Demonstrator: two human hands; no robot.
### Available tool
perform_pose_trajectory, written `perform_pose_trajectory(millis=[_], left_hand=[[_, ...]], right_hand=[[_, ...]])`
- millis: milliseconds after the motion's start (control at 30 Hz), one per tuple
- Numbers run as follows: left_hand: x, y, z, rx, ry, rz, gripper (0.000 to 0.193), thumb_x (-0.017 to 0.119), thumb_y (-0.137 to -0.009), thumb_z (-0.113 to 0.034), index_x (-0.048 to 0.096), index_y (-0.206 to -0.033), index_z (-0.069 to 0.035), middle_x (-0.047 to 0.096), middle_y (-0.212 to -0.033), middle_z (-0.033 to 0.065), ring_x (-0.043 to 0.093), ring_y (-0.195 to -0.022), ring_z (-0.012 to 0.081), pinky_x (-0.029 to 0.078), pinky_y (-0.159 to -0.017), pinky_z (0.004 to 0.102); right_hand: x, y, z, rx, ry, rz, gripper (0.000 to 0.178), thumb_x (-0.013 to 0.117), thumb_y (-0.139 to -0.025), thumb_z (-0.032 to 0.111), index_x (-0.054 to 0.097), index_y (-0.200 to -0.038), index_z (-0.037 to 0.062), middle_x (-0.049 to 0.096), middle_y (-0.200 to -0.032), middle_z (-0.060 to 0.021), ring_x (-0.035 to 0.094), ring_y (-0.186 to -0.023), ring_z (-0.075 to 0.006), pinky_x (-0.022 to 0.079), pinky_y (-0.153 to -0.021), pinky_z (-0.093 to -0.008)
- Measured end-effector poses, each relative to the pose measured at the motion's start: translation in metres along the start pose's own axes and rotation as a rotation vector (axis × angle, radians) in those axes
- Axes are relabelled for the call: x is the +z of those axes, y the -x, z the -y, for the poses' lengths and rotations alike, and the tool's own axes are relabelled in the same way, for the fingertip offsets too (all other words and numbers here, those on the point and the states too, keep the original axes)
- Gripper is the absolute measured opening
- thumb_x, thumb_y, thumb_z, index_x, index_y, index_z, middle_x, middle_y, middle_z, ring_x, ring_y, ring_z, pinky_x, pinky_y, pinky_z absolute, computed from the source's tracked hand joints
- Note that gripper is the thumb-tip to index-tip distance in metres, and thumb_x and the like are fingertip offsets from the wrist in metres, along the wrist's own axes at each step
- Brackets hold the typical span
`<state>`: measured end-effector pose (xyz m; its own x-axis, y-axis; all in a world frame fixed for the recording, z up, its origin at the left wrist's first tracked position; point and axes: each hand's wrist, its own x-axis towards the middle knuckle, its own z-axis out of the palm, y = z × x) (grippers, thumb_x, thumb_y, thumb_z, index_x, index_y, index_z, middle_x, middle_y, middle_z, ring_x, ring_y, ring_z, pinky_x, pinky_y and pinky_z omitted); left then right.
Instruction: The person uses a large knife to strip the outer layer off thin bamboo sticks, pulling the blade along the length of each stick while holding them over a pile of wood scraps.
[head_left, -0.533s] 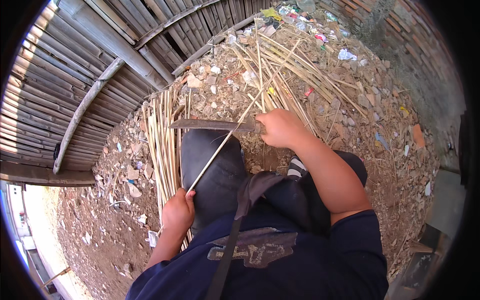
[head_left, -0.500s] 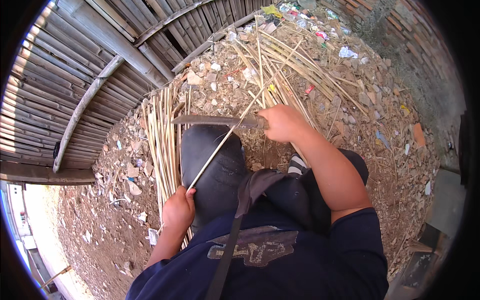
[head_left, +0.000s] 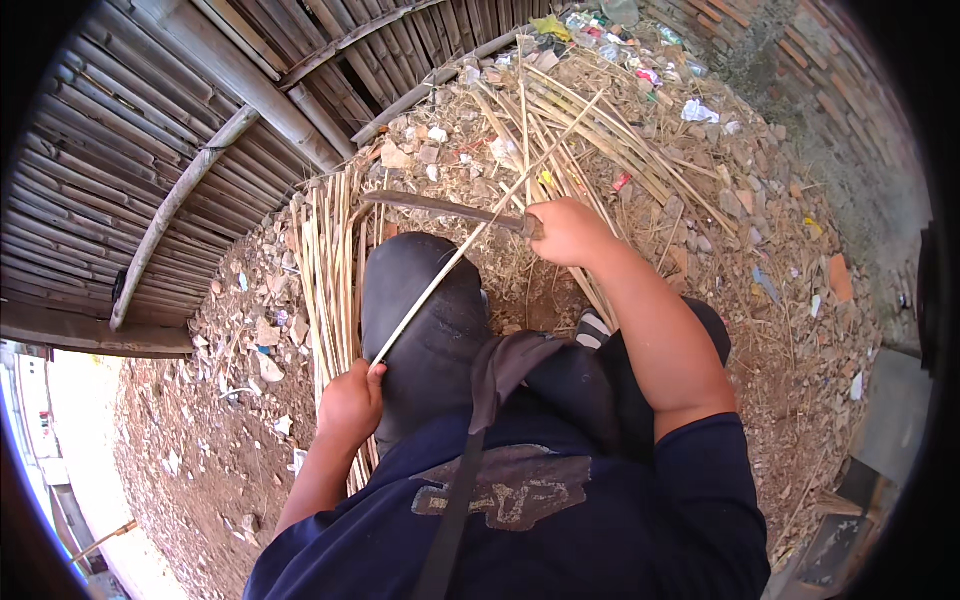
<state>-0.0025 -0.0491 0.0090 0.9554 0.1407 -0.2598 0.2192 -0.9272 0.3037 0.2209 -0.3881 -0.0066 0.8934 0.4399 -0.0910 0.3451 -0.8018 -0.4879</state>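
My left hand (head_left: 350, 402) is closed around the near end of a thin pale bamboo strip (head_left: 428, 294). The strip slants up and away to the right over my left knee, its far part lying over other strips on the ground. My right hand (head_left: 570, 234) grips the handle of a long dark machete (head_left: 450, 209), whose blade points left. The blade crosses the bamboo strip beyond my knee and appears to touch it. A bundle of bamboo strips (head_left: 328, 270) lies along the left of my left leg.
More bamboo strips (head_left: 600, 130) lie spread on the ground ahead. Stone bits and litter (head_left: 700, 110) cover the dirt. A bamboo slat wall (head_left: 130, 170) stands at the left, a brick wall (head_left: 830, 90) at the far right. A grey slab (head_left: 893, 412) is at the right.
The machete has moved slightly farther away along the strip, its tip tilting away from me. My left hand has shifted a little left and nearer, still holding the strip.
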Motion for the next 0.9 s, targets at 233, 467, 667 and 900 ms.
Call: perform_pose_trajectory(millis=[233, 467, 667, 900], left_hand=[[0.012, -0.005, 0.017, 0.057, 0.034, -0.018, 0.041, 0.047, -0.107, -0.040, 0.058, -0.092, -0.003, 0.064, -0.075, 0.0291, 0.064, -0.077, 0.0525, 0.048, -0.069, 0.0609], [0.002, -0.007, 0.011, 0.013, -0.042, 0.046, 0.041, 0.047, -0.107, -0.041, 0.058, -0.092, -0.004, 0.065, -0.076, 0.0297, 0.064, -0.079, 0.0534, 0.048, -0.071, 0.0617], [0.007, -0.006, 0.006, -0.016, -0.076, 0.013, 0.037, 0.048, -0.106, -0.039, 0.057, -0.094, -0.005, 0.065, -0.075, 0.0295, 0.065, -0.077, 0.0527, 0.049, -0.068, 0.0618], [0.003, -0.004, 0.011, 0.026, -0.115, -0.019, 0.037, 0.052, -0.105, -0.037, 0.056, -0.091, -0.004, 0.064, -0.069, 0.0278, 0.066, -0.072, 0.0506, 0.050, -0.064, 0.0602]], right_hand=[[-0.004, 0.000, -0.002, 0.081, 0.053, 0.018, 0.029, 0.068, -0.078, 0.018, 0.072, -0.106, 0.0103, 0.072, -0.095, -0.0185, 0.071, -0.094, -0.0368, 0.056, -0.082, -0.0479], [-0.005, -0.004, -0.004, 0.170, -0.036, -0.058, 0.022, 0.070, -0.081, 0.017, 0.070, -0.101, 0.0084, 0.070, -0.084, -0.0195, 0.069, -0.086, -0.0394, 0.055, -0.079, -0.0488], [-0.022, -0.014, -0.027, 0.284, -0.118, 0.066, 0.025, 0.066, -0.083, 0.016, 0.071, -0.106, 0.0083, 0.072, -0.094, -0.0177, 0.070, -0.089, -0.0369, 0.055, -0.079, -0.0484], [-0.021, -0.004, -0.009, 0.098, 0.012, 0.035, 0.024, 0.067, -0.080, 0.016, 0.071, -0.102, 0.0058, 0.072, -0.094, -0.0192, 0.070, -0.092, -0.0376, 0.056, -0.081, -0.0478]])
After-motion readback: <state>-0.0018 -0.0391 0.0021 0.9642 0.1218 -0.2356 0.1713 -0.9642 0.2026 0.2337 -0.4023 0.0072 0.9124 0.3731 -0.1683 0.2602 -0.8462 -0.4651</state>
